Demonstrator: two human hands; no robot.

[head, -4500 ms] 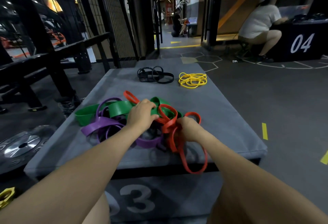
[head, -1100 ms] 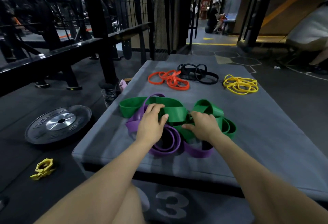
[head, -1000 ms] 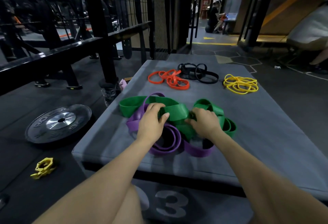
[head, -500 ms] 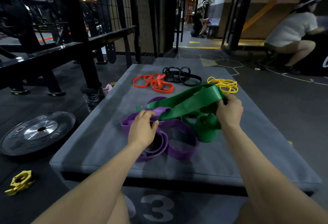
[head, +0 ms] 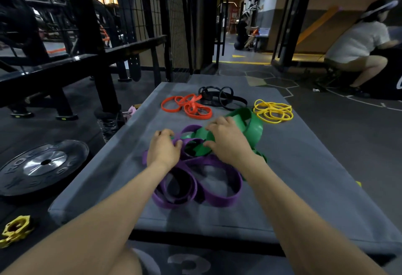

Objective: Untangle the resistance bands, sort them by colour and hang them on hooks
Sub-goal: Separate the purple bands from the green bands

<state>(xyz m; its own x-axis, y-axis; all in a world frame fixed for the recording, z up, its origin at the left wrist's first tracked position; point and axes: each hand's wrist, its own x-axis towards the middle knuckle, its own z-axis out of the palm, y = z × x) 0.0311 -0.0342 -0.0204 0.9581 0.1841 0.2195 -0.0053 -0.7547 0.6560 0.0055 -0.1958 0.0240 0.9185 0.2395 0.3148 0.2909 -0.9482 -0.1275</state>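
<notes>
A grey padded box (head: pixel 309 165) carries tangled purple bands (head: pixel 208 189) and green bands (head: pixel 250 126) centrally, orange bands (head: pixel 189 106) at eleven o'clock, black bands (head: pixel 224 98) at twelve, yellow bands (head: pixel 273 111) at one.

Left hand (head: pixel 163 151) covers part of the wide purple rubber bands (head: pixel 217 196); fingertips curl out of sight, so grip cannot be confirmed. Right hand (head: pixel 228 142) hides the crossing of the wide green rubber bands (head: pixel 253 127) with the purple ones. Grey padded counter (head: pixel 315 176): near right corner cut by frame edge; painted number on front face cropped at bottom. Yellow hexagonal collar (head: pixel 15 230) on floor partly cut off at left. Distant crouching person (head: pixel 242 33) blurred.
</notes>
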